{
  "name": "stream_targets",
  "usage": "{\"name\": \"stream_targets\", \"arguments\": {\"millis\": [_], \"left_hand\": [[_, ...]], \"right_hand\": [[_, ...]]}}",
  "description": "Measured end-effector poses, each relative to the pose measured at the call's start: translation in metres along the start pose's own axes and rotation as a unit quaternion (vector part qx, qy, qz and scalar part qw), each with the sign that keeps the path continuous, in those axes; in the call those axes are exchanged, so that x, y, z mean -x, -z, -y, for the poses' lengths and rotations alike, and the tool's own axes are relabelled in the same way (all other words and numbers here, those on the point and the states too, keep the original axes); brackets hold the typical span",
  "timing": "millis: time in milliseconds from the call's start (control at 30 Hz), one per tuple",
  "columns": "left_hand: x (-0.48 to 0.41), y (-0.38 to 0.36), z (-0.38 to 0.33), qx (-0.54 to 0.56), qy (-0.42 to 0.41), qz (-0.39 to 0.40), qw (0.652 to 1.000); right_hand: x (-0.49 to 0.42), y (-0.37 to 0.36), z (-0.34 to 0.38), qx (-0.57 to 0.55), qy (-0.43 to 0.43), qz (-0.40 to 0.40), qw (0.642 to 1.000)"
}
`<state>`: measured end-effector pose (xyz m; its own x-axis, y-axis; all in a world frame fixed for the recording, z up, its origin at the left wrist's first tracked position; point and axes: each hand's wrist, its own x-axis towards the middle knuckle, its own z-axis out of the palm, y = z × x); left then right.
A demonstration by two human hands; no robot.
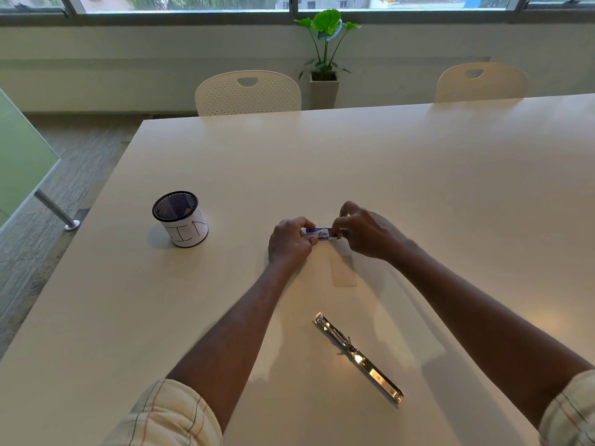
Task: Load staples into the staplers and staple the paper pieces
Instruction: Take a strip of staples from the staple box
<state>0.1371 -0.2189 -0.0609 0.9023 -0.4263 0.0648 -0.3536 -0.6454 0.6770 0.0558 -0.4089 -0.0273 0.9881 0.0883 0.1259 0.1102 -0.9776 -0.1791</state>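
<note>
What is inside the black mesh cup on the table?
Inside the mesh cup only dark mesh wall and one small pale scrap near the rim show. The near wall and its paper label hide the bottom, so other contents cannot be seen.

Staple box [318, 232] ends hidden under fingers [340, 224].

A small blue-and-white staple box [318, 233] is pinched at its ends between the left hand [289, 241] and right hand [367, 235]. Just below it a pale rectangular paper piece [344, 272] lies flat on the tabletop [418, 188]. Nearer the person, a shiny metal stapler [357, 357] lies swung fully open, diagonal.
</note>
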Motion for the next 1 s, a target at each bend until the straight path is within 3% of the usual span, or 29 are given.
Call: {"name": "stream_targets", "arguments": {"millis": [467,1000], "left_hand": [[0.000,-0.002,0.002,-0.003,0.001,-0.004,1.000],[0.001,-0.001,0.000,0.002,0.006,-0.006,1.000]], "right_hand": [[-0.011,-0.007,0.007,-0.059,-0.084,-0.019,0.995],[-0.034,-0.012,0.018,-0.124,-0.318,0.023,0.940]]}}
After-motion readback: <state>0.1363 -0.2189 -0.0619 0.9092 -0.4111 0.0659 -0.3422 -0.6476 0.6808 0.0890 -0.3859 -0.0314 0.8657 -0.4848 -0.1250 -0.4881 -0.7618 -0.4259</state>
